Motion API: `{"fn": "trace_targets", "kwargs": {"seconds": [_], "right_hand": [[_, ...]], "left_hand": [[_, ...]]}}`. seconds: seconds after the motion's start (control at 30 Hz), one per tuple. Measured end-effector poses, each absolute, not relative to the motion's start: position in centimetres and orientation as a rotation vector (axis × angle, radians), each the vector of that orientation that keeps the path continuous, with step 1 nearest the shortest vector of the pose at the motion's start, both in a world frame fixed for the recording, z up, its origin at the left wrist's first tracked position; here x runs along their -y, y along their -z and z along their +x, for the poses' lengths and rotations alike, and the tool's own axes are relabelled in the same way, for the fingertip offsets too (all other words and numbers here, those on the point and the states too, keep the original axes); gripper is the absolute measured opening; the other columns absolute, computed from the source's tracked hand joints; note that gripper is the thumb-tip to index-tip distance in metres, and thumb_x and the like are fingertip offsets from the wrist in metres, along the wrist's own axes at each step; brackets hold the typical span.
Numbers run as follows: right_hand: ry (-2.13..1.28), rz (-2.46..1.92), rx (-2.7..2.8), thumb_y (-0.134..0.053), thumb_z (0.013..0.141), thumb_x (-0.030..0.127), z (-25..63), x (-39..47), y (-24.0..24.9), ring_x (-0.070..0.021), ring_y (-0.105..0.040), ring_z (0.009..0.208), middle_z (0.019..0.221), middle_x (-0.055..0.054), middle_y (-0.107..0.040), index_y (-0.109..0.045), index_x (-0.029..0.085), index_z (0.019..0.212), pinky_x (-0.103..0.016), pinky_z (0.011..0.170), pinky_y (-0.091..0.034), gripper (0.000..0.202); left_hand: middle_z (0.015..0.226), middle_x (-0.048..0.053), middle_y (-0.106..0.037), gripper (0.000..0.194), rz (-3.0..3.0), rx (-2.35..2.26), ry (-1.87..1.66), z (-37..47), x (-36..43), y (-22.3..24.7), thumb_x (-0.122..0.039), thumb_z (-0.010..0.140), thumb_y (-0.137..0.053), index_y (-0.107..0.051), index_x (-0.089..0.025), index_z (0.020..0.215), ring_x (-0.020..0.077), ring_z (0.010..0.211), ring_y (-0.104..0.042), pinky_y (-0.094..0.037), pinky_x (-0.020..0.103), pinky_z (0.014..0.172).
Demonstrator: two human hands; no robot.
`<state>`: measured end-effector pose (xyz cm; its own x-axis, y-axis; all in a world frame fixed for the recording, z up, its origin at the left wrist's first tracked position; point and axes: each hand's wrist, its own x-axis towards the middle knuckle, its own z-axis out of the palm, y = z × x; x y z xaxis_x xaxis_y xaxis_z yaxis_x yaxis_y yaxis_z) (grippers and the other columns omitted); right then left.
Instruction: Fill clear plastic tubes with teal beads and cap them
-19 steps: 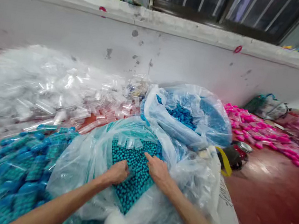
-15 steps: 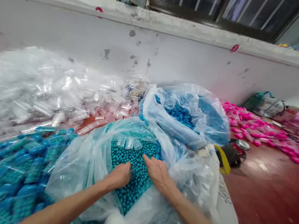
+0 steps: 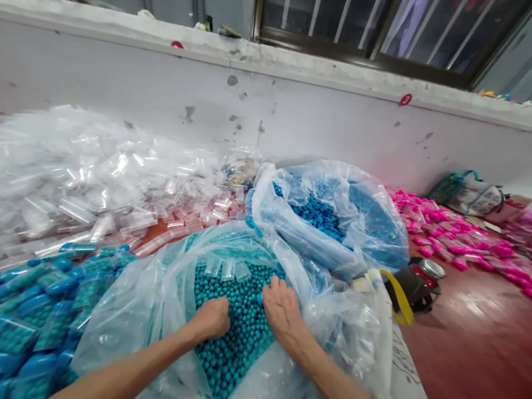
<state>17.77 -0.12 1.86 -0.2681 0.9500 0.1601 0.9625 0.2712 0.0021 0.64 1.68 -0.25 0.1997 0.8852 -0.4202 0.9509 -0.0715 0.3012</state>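
Note:
Small teal beads [image 3: 236, 348] fill an open clear plastic bag [image 3: 129, 312] in front of me. My left hand [image 3: 213, 318] is closed in a fist over the left side of the beads. What it holds, if anything, is hidden. My right hand [image 3: 283, 305] is over the right side, its fingers curled inward and closed. A bit of blue shows by its fingers, too small to name. Several small clear plastic containers [image 3: 228, 269] stand partly sunk in the beads, beyond my hands.
Behind the beads stands a blue tub [image 3: 380, 236] lined with plastic, holding blue caps [image 3: 318, 217]. To the left lie bead-filled containers with blue caps [image 3: 28, 337] and a heap of clear containers [image 3: 79, 178]. Pink-capped pieces [image 3: 479, 241] lie at right, near a dark object with a yellow strap [image 3: 398, 299].
My right hand's index finger, stretched out before, is now curled in. My left fist has stayed over the beads. The view has tilted up slightly.

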Motion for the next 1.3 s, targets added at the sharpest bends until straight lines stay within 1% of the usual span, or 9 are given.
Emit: {"fn": "trace_targets", "kwargs": {"seconds": [0.23,0.37,0.47,0.57,0.73,0.93,1.03,1.17,1.3], "right_hand": [[0.155,-2.012,2.235,-0.034,0.082,0.003,16.2,-5.0,-0.4,-0.0249,-0.050,0.086,0.093,-0.015,-0.054,-0.058,0.013,0.087,-0.035,0.065,-0.040,0.027],[-0.205,-1.912,2.334,-0.029,0.084,0.004,15.7,-5.2,0.8,-0.0259,-0.051,0.092,0.095,-0.018,-0.057,-0.057,0.010,0.094,-0.037,0.075,-0.037,0.030],[-0.459,-1.821,2.377,-0.033,0.085,0.008,16.0,-4.5,1.2,-0.0223,-0.055,0.087,0.091,-0.013,-0.061,-0.058,0.014,0.093,-0.032,0.072,-0.038,0.028],[-0.641,-1.744,2.355,-0.040,0.081,0.010,16.6,-4.3,1.1,-0.0188,-0.057,0.083,0.085,-0.007,-0.064,-0.060,0.017,0.087,-0.026,0.070,-0.038,0.023],[-0.987,-1.615,2.212,-0.043,0.078,0.012,17.6,-4.7,0.7,-0.0137,-0.058,0.075,0.078,-0.002,-0.064,-0.061,0.015,0.079,-0.020,0.064,-0.040,0.019],[-1.305,-1.574,2.003,-0.031,0.084,0.014,17.3,-3.8,0.4,-0.0092,-0.054,0.049,0.065,0.000,-0.062,-0.055,0.013,0.101,-0.018,0.046,-0.040,0.029],[-1.206,-1.630,1.972,-0.043,0.081,0.017,17.1,-3.3,0.0,-0.0110,-0.056,0.053,0.067,0.000,-0.063,-0.055,0.015,0.103,-0.019,0.049,-0.041,0.025],[-0.581,-1.820,2.170,-0.038,0.084,0.015,17.3,-3.2,0.2,-0.0181,-0.059,0.087,0.090,-0.010,-0.065,-0.060,0.014,0.089,-0.026,0.074,-0.042,0.022],[-0.585,-1.896,2.178,-0.036,0.083,0.009,17.0,-3.4,0.9,-0.0231,-0.058,0.091,0.091,-0.017,-0.063,-0.060,0.011,0.083,-0.032,0.077,-0.040,0.024]], "left_hand": [[0.099,0.023,-0.063,0.023,1.855,-1.782,0.061,1.1,-1.8,1.0,-0.013,0.074,-0.041,-0.058,-0.008,0.088,0.0304,0.098,-0.058,-0.041,0.034,0.078],[0.096,0.019,-0.064,0.016,1.689,-1.822,-0.083,2.0,-2.5,1.9,-0.015,0.072,-0.047,-0.057,-0.012,0.084,0.0288,0.098,-0.058,-0.041,0.033,0.079],[0.063,0.011,-0.064,0.008,1.478,-1.776,-0.174,2.8,-3.3,2.5,-0.015,0.069,-0.050,-0.056,-0.013,0.074,0.0263,0.068,-0.063,-0.044,0.032,0.062],[0.044,-0.001,-0.050,0.004,1.264,-1.633,-0.287,3.0,-3.5,2.5,-0.018,0.071,-0.050,-0.053,-0.016,0.070,0.0168,0.043,-0.052,-0.041,0.028,0.047],[0.050,-0.008,-0.044,0.011,0.984,-1.327,-0.461,2.1,-2.6,1.8,-0.024,0.075,-0.051,-0.047,-0.019,0.083,0.0086,0.042,-0.046,-0.042,0.021,0.045],[0.070,-0.004,-0.057,0.023,0.842,-1.160,-0.558,2.1,-2.1,1.3,-0.024,0.074,-0.053,-0.046,-0.020,0.095,0.0094,0.054,-0.055,-0.047,0.024,0.053],[0.066,-0.005,-0.056,0.018,0.842,-1.229,-0.567,2.2,-2.1,1.6,-0.023,0.074,-0.053,-0.048,-0.019,0.091,0.0093,0.049,-0.053,-0.047,0.025,0.053],[0.046,-0.008,-0.045,0.020,0.892,-1.450,-0.512,2.6,-2.6,2.4,-0.020,0.070,-0.056,-0.051,-0.016,0.089,0.0123,0.036,-0.046,-0.040,0.026,0.043],[0.042,-0.008,-0.042,0.025,0.931,-1.584,-0.484,3.3,-3.2,2.8,-0.020,0.068,-0.059,-0.053,-0.014,0.092,0.0145,0.036,-0.044,-0.038,0.028,0.044]]}}
